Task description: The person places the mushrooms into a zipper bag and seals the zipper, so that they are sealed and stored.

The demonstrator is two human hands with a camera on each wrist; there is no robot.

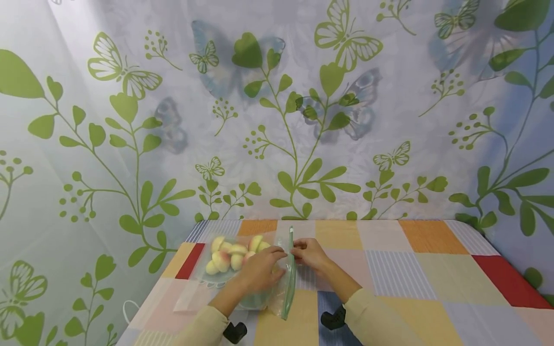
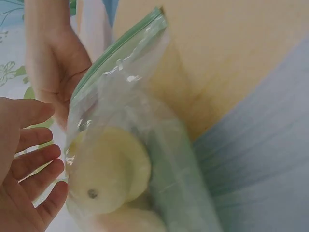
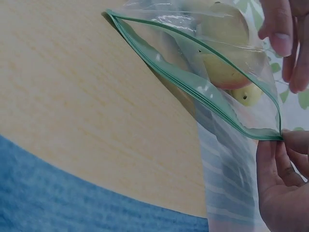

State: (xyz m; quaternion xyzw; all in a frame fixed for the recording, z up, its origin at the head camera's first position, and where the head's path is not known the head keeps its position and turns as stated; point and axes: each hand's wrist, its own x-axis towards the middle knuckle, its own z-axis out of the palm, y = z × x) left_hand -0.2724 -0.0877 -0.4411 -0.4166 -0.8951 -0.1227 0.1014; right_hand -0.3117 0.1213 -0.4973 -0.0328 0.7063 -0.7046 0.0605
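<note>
A clear zip bag (image 1: 278, 299) with a green zip edge (image 1: 289, 288) lies on the patchwork cloth, its mouth facing right and parted in the right wrist view. Several yellow and pink mushroom-shaped pieces (image 1: 220, 261) show through the plastic. My right hand (image 1: 312, 254) pinches one end of the zip edge (image 3: 193, 89) between thumb and fingers. Over the bag near its mouth is my left hand (image 1: 261, 269). In the left wrist view the left hand's fingers (image 2: 36, 162) are spread and loosely bent, beside the bag, holding nothing.
Around the pieces is a pale green plate or tray with a scalloped edge (image 1: 212, 284); whether it is inside the bag cannot be told. The patchwork cloth (image 1: 402, 274) covers the table. A leaf-and-butterfly curtain (image 1: 277, 120) hangs behind. Black wrist devices (image 1: 333, 318) sit under both forearms.
</note>
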